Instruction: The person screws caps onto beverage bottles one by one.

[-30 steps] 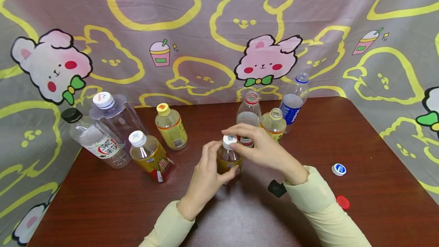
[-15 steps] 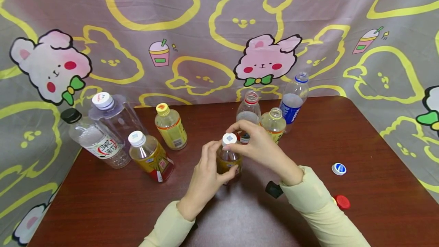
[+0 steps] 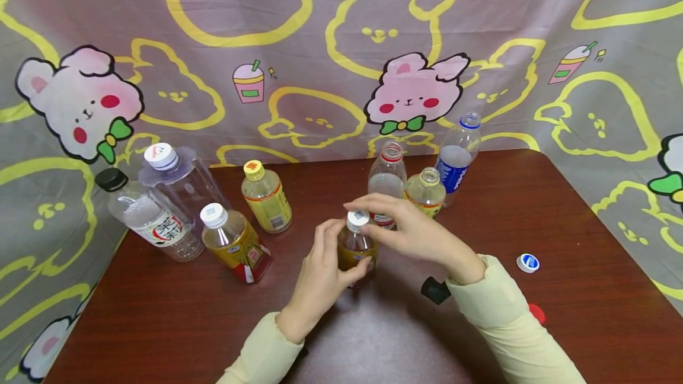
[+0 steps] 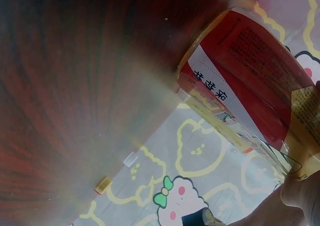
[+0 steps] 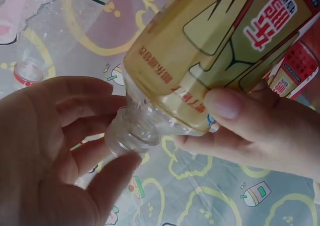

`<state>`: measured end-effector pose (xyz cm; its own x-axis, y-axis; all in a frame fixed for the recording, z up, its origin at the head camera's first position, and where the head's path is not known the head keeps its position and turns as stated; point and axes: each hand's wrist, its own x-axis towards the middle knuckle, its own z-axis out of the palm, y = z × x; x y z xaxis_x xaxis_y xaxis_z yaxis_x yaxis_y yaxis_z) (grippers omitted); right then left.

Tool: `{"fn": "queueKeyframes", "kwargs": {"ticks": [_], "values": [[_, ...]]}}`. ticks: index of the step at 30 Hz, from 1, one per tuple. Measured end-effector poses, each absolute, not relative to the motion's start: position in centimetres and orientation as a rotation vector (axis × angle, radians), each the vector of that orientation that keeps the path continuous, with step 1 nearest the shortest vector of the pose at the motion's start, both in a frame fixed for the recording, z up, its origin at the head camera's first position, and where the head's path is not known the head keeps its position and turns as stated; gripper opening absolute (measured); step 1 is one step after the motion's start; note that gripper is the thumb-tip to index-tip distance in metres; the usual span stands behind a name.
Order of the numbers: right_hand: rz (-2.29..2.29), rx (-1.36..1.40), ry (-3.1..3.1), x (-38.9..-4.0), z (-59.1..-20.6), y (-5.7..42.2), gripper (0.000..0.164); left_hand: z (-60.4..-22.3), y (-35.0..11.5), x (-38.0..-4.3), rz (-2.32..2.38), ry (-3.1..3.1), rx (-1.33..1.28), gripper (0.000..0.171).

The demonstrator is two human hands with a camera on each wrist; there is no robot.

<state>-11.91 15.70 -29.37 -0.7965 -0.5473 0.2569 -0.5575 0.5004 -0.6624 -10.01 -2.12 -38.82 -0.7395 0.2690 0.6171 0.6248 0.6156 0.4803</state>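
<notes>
My left hand grips a small drink bottle with a gold-and-red label around its body, thumb on the near side. White is the bottle's cap, which sits on the neck. Coming in from the right, my right hand holds this cap between thumb and fingers. In the right wrist view the bottle appears tipped, with the right thumb and fingers around its cap. The left wrist view shows the red lower part of the label up close.
Capped bottles stand at left: a black-capped one, a clear wide one, a matching gold-label bottle and a yellow-capped one. Uncapped bottles stand behind my right hand. Loose caps, blue-white and red, lie at right.
Half a second ago my right thumb and fingers turned around the cap and the wrist shifted left; now they have swung back. The left hand and bottle stay put.
</notes>
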Motion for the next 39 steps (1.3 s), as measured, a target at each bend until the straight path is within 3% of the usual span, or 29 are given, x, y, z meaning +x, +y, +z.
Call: {"fn": "queueKeyframes", "kwargs": {"ticks": [20, 29, 39], "values": [[1.164, 0.740, -2.689, -11.99, -29.88, 14.81, 0.035, -38.79, -2.09, -9.97, -0.975, -2.372, -0.688, 0.072], [1.233, 0.889, -2.676, -11.70, -29.97, 15.05, 0.033, -38.85, -2.11, -9.97, -0.968, -2.360, -0.692, 0.072], [1.232, 0.854, -2.658, -11.77, -29.98, 14.93, 0.030, -38.84, -2.06, -9.98, -0.974, -2.369, -0.689, 0.071]]}}
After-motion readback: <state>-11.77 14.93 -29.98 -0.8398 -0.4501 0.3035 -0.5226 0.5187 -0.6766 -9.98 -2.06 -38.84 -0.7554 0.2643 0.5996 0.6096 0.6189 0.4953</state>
